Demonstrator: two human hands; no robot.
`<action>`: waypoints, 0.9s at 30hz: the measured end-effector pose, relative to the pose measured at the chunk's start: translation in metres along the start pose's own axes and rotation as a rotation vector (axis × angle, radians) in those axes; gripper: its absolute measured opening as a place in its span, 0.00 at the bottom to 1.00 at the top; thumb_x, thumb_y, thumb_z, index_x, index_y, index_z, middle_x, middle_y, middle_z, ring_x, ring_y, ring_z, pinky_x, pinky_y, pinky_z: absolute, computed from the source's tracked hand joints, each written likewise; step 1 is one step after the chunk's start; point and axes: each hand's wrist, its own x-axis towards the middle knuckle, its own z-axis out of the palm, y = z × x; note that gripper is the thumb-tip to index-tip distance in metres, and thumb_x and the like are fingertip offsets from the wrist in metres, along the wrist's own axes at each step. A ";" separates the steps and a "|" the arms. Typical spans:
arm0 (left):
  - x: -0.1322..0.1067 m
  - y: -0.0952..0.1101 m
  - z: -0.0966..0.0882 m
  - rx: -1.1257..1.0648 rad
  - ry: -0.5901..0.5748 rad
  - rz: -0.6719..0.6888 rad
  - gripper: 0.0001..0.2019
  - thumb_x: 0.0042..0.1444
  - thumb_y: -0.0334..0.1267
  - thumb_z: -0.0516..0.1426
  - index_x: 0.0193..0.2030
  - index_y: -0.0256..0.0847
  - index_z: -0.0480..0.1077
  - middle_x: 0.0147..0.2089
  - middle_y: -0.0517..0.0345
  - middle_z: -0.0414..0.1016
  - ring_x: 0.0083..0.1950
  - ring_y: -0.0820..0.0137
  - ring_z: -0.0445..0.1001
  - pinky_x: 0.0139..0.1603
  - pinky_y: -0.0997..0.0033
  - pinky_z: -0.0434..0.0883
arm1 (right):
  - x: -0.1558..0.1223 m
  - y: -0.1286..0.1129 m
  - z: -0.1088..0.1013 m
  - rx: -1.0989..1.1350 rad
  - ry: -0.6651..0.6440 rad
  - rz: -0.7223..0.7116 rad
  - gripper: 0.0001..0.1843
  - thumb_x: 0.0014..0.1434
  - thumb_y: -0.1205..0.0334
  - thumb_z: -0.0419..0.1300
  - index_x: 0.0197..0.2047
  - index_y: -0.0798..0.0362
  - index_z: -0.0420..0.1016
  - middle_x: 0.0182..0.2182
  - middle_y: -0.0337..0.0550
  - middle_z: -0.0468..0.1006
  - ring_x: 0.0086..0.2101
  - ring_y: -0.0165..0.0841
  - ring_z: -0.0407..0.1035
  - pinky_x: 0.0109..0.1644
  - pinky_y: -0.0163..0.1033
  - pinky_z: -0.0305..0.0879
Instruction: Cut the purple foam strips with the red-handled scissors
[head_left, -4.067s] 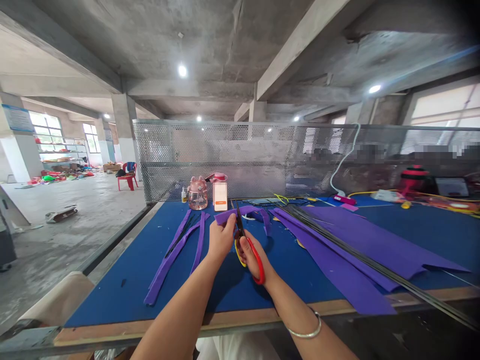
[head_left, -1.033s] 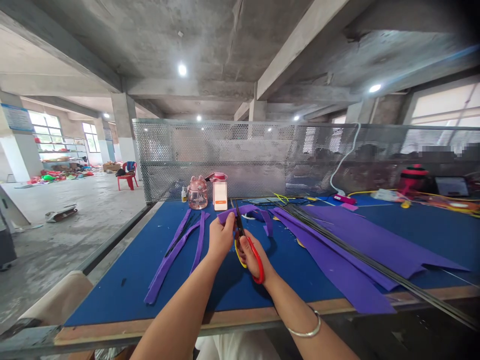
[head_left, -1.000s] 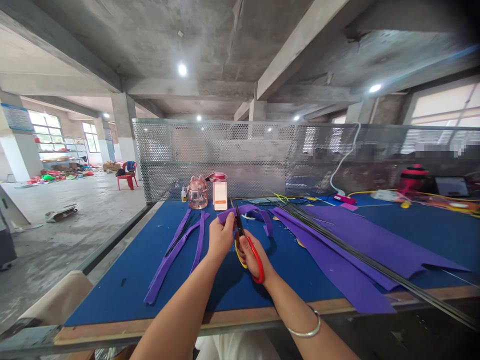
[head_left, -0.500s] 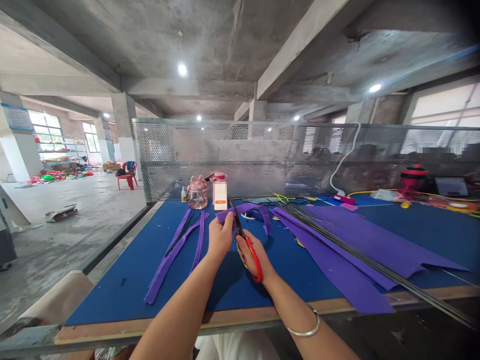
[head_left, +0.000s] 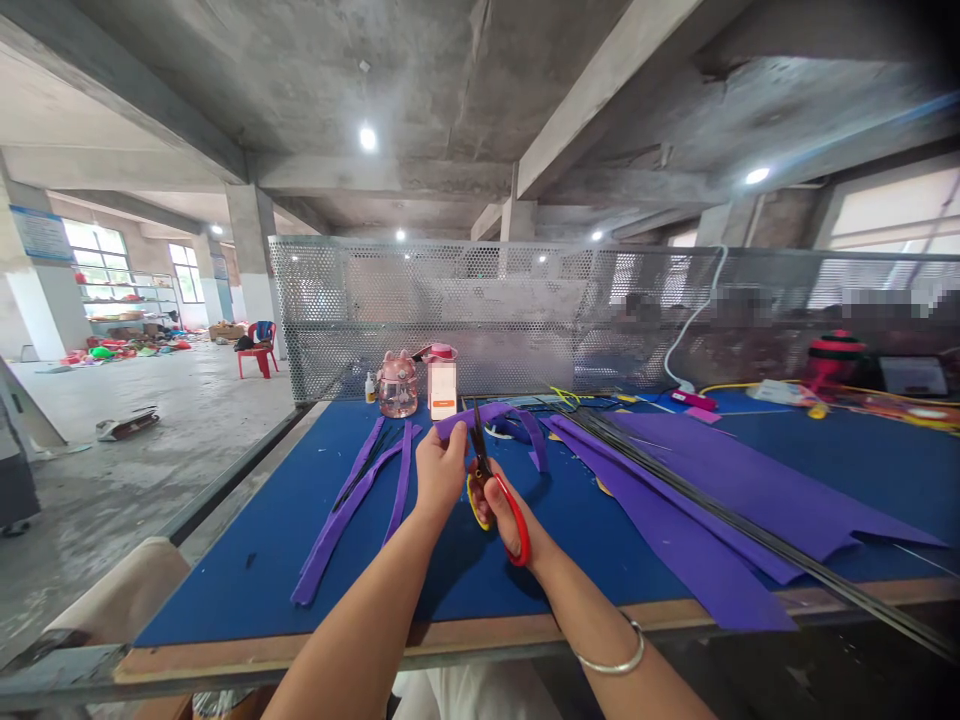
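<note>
Pinched in my left hand (head_left: pixel 441 468) is one end of a purple strip (head_left: pixel 491 411), which arches over to the right and droops toward the table. My right hand (head_left: pixel 501 510) grips scissors (head_left: pixel 517 520) with one red and one yellow handle. Their dark blades point up, slightly parted, beside the strip and just right of my left fingertips. Whether the blades touch the strip I cannot tell. Left of my hands, several cut purple strips (head_left: pixel 330 545) lie on the blue table top (head_left: pixel 232 590) with thin black rods (head_left: pixel 367 465) among them.
Large purple sheets (head_left: pixel 720 480) lie at the right under a bundle of long dark rods (head_left: pixel 757 525). A pink bottle (head_left: pixel 398 385) and a phone (head_left: pixel 444 392) stand at the back before a perforated metal screen (head_left: pixel 322 320). Cables run along the back right.
The scissor blades have spread apart, and the yellow handle now shows more. My left hand keeps hold of the strip. The view has shifted slightly.
</note>
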 end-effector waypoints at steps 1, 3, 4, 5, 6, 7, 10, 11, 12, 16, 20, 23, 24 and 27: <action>0.000 0.000 0.000 -0.001 0.005 0.000 0.15 0.55 0.49 0.58 0.28 0.39 0.68 0.22 0.63 0.67 0.23 0.75 0.64 0.25 0.74 0.63 | 0.000 0.001 0.000 -0.019 -0.016 -0.008 0.38 0.52 0.23 0.54 0.47 0.50 0.63 0.26 0.32 0.57 0.23 0.27 0.51 0.24 0.34 0.50; 0.000 -0.001 -0.001 -0.005 -0.005 0.001 0.15 0.54 0.49 0.58 0.28 0.39 0.68 0.22 0.64 0.67 0.22 0.75 0.64 0.24 0.75 0.62 | -0.001 0.001 -0.001 -0.052 -0.026 -0.024 0.37 0.54 0.24 0.54 0.47 0.50 0.63 0.26 0.32 0.57 0.23 0.28 0.51 0.25 0.35 0.50; 0.000 -0.001 -0.001 -0.009 -0.019 0.003 0.15 0.54 0.49 0.59 0.27 0.40 0.67 0.22 0.64 0.67 0.22 0.75 0.64 0.23 0.75 0.62 | -0.001 0.001 -0.001 -0.059 -0.021 -0.031 0.36 0.54 0.24 0.54 0.46 0.49 0.63 0.26 0.32 0.57 0.23 0.28 0.51 0.25 0.35 0.50; 0.000 -0.001 0.000 -0.015 -0.035 0.003 0.15 0.53 0.49 0.59 0.27 0.40 0.67 0.22 0.64 0.67 0.22 0.75 0.64 0.23 0.75 0.62 | -0.001 0.000 -0.001 -0.060 -0.012 -0.036 0.36 0.54 0.24 0.53 0.46 0.49 0.63 0.26 0.32 0.57 0.23 0.28 0.51 0.25 0.35 0.50; 0.000 -0.001 0.000 -0.024 -0.052 0.001 0.15 0.53 0.49 0.59 0.27 0.40 0.67 0.22 0.64 0.67 0.22 0.75 0.64 0.23 0.75 0.62 | -0.001 0.000 -0.001 -0.056 -0.002 -0.039 0.36 0.54 0.24 0.53 0.46 0.49 0.64 0.26 0.33 0.57 0.23 0.28 0.51 0.24 0.35 0.50; 0.000 -0.001 0.001 -0.037 -0.066 -0.005 0.15 0.52 0.49 0.60 0.27 0.40 0.67 0.22 0.64 0.67 0.22 0.75 0.64 0.23 0.75 0.63 | -0.001 -0.001 -0.001 -0.047 0.009 -0.040 0.36 0.54 0.24 0.53 0.46 0.50 0.64 0.26 0.32 0.57 0.23 0.28 0.51 0.24 0.35 0.50; -0.002 0.003 0.003 -0.082 -0.083 -0.042 0.15 0.51 0.50 0.60 0.28 0.40 0.67 0.22 0.63 0.68 0.22 0.75 0.65 0.22 0.75 0.63 | 0.000 -0.003 0.002 0.015 0.025 -0.028 0.38 0.52 0.23 0.54 0.45 0.50 0.64 0.26 0.32 0.57 0.22 0.26 0.51 0.23 0.33 0.50; -0.002 0.004 0.003 -0.092 -0.085 -0.051 0.15 0.51 0.51 0.60 0.28 0.40 0.67 0.22 0.63 0.68 0.21 0.76 0.65 0.21 0.75 0.62 | 0.000 -0.003 0.003 0.045 0.028 -0.022 0.38 0.51 0.22 0.54 0.44 0.50 0.64 0.26 0.32 0.58 0.22 0.26 0.51 0.22 0.33 0.50; -0.003 0.005 0.004 -0.099 -0.087 -0.056 0.16 0.51 0.51 0.60 0.27 0.40 0.67 0.22 0.64 0.68 0.20 0.76 0.64 0.21 0.76 0.62 | 0.000 -0.003 0.004 0.076 0.030 -0.017 0.39 0.50 0.21 0.54 0.44 0.50 0.65 0.26 0.33 0.59 0.22 0.26 0.52 0.22 0.32 0.51; -0.003 0.004 0.005 -0.097 -0.102 -0.052 0.17 0.51 0.52 0.60 0.25 0.41 0.65 0.20 0.64 0.66 0.19 0.76 0.64 0.20 0.75 0.61 | 0.001 -0.002 0.007 0.172 0.027 0.009 0.39 0.49 0.21 0.55 0.41 0.50 0.64 0.25 0.33 0.60 0.21 0.25 0.52 0.22 0.31 0.50; -0.001 -0.002 0.004 -0.093 -0.097 -0.047 0.17 0.51 0.52 0.61 0.27 0.40 0.67 0.22 0.63 0.68 0.21 0.75 0.65 0.22 0.74 0.64 | 0.002 -0.004 0.006 0.195 0.026 0.047 0.37 0.50 0.22 0.56 0.40 0.51 0.64 0.22 0.28 0.54 0.18 0.22 0.45 0.19 0.28 0.43; 0.000 -0.003 0.003 -0.084 -0.087 -0.027 0.16 0.52 0.51 0.60 0.27 0.39 0.68 0.23 0.62 0.69 0.23 0.75 0.66 0.24 0.74 0.65 | 0.002 -0.008 0.007 0.174 0.035 0.079 0.37 0.49 0.22 0.57 0.39 0.51 0.64 0.20 0.26 0.51 0.17 0.21 0.42 0.18 0.27 0.40; 0.000 -0.003 0.003 -0.080 -0.085 -0.024 0.16 0.52 0.51 0.60 0.27 0.39 0.68 0.23 0.62 0.70 0.23 0.75 0.66 0.24 0.74 0.65 | 0.001 -0.010 0.007 0.161 0.040 0.082 0.37 0.48 0.22 0.57 0.38 0.51 0.63 0.20 0.26 0.51 0.17 0.20 0.42 0.17 0.27 0.40; -0.002 0.000 0.003 -0.075 -0.080 -0.038 0.17 0.52 0.52 0.60 0.27 0.39 0.68 0.23 0.62 0.69 0.21 0.76 0.65 0.22 0.75 0.62 | 0.001 -0.014 0.008 0.116 0.060 0.075 0.36 0.49 0.23 0.57 0.36 0.50 0.62 0.19 0.25 0.51 0.16 0.20 0.42 0.16 0.27 0.40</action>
